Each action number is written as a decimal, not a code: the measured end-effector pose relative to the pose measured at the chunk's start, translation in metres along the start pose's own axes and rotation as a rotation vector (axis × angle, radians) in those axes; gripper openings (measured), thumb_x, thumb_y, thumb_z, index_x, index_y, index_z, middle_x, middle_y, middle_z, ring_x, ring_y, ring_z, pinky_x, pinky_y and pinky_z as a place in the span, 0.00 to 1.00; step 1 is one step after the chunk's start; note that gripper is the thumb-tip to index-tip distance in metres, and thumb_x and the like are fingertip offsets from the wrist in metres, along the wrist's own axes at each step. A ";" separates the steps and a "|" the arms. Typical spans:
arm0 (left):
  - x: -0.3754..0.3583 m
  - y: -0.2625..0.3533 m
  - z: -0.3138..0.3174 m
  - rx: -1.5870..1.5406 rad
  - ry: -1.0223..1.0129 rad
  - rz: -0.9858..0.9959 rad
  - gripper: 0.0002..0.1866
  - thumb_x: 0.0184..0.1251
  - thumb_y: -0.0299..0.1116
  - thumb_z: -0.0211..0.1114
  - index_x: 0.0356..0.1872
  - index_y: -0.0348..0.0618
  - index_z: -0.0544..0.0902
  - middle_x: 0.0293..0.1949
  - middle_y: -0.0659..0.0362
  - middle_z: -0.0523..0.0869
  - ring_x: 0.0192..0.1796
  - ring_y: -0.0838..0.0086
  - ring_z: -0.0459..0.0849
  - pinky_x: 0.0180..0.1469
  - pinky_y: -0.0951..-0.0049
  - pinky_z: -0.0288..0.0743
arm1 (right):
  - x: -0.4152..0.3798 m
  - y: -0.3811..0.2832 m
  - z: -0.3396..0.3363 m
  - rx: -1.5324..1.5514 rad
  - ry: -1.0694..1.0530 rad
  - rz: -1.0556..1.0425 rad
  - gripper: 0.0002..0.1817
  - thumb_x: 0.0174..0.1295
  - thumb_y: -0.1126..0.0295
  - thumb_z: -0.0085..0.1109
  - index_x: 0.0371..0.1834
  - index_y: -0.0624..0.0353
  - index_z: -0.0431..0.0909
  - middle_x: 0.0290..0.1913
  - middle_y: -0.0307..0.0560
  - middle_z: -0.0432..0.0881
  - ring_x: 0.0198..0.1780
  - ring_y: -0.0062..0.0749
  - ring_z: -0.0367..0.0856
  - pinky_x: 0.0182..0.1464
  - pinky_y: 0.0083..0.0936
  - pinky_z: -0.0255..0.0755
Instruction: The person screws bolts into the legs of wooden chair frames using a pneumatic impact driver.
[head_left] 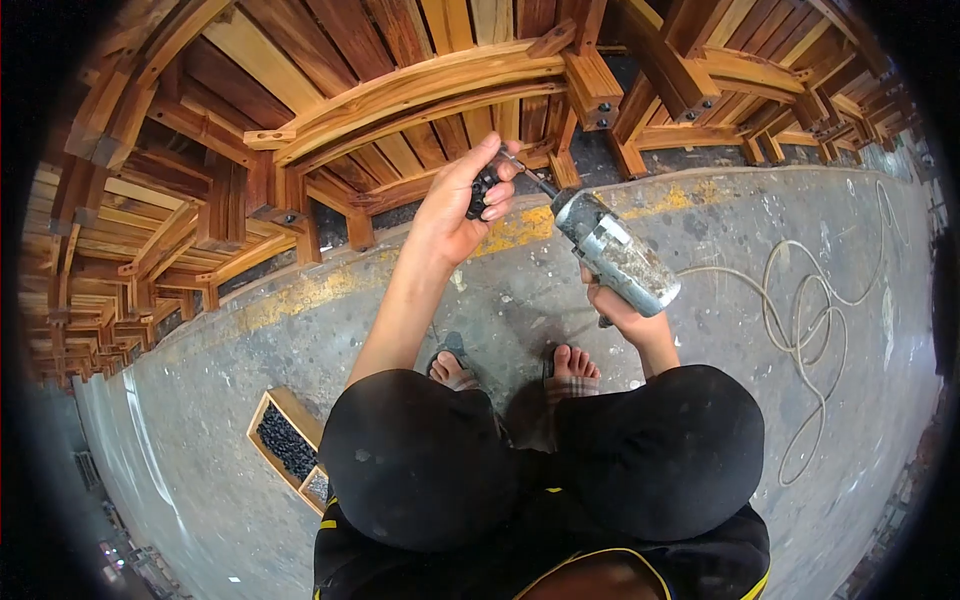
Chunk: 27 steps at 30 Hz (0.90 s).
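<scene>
My right hand (632, 318) is wrapped around the handle of a worn, silver-grey power screwdriver (618, 250), its body tilted and its bit pointing up and left. My left hand (452, 208) is raised with curled fingers around several small black pieces (482, 190); their exact kind is too small to tell. The thumb and forefinger of this hand meet at the tip of the bit (535, 178). Whether they pinch a screw there I cannot make out. Just beyond both hands is a slatted wooden chair (420, 85), tipped so that its curved rail and legs face me.
More wooden chairs (690, 70) stand in a row left and right. A wooden box (262, 412) of small black pieces sits on the concrete floor (260, 340) by my left knee. A pale hose (797, 340) lies in loops at right. My sandalled feet are below my hands.
</scene>
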<state>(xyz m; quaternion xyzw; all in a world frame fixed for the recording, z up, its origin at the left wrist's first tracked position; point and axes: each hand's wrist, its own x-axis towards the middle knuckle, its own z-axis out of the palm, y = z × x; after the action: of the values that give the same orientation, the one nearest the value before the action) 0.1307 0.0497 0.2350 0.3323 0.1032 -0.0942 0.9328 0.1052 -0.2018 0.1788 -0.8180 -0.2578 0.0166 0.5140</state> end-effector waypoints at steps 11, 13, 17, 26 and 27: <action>0.005 -0.003 -0.001 -0.001 -0.057 -0.041 0.12 0.70 0.42 0.59 0.43 0.45 0.74 0.25 0.69 0.70 0.21 0.87 0.63 0.20 0.85 0.55 | -0.007 -0.005 -0.008 0.183 -0.083 0.245 0.15 0.49 0.70 0.62 0.42 0.53 0.82 0.43 0.43 0.85 0.46 0.37 0.82 0.50 0.30 0.72; 0.007 0.003 0.010 0.056 -0.045 -0.019 0.11 0.69 0.42 0.59 0.42 0.46 0.75 0.24 0.69 0.70 0.19 0.86 0.63 0.18 0.84 0.55 | 0.001 -0.005 -0.010 -0.096 0.046 -0.110 0.18 0.49 0.69 0.63 0.46 0.51 0.81 0.45 0.42 0.84 0.50 0.37 0.80 0.58 0.35 0.66; 0.013 0.030 0.063 0.055 -0.124 0.062 0.13 0.69 0.40 0.60 0.44 0.41 0.75 0.23 0.66 0.70 0.19 0.84 0.63 0.18 0.84 0.55 | 0.032 -0.043 -0.041 0.022 0.106 -0.079 0.16 0.45 0.73 0.63 0.41 0.53 0.82 0.37 0.43 0.84 0.41 0.40 0.82 0.45 0.32 0.72; 0.019 0.096 0.175 0.118 -0.357 0.156 0.13 0.70 0.40 0.58 0.44 0.40 0.74 0.22 0.65 0.71 0.18 0.84 0.63 0.18 0.84 0.56 | 0.090 -0.125 -0.111 -0.300 0.327 -0.498 0.12 0.43 0.79 0.60 0.34 0.61 0.81 0.31 0.47 0.84 0.31 0.37 0.82 0.36 0.26 0.74; 0.018 0.102 0.187 0.145 -0.384 0.158 0.13 0.70 0.39 0.58 0.44 0.39 0.74 0.22 0.65 0.71 0.18 0.84 0.63 0.18 0.84 0.56 | 0.093 -0.135 -0.118 -0.236 0.347 -0.496 0.12 0.43 0.79 0.59 0.34 0.61 0.81 0.30 0.47 0.84 0.30 0.37 0.82 0.36 0.26 0.74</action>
<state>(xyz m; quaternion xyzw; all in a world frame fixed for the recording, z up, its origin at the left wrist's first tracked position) 0.1968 0.0057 0.4335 0.3816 -0.1098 -0.0896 0.9134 0.1656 -0.2131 0.3709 -0.7749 -0.3578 -0.2790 0.4401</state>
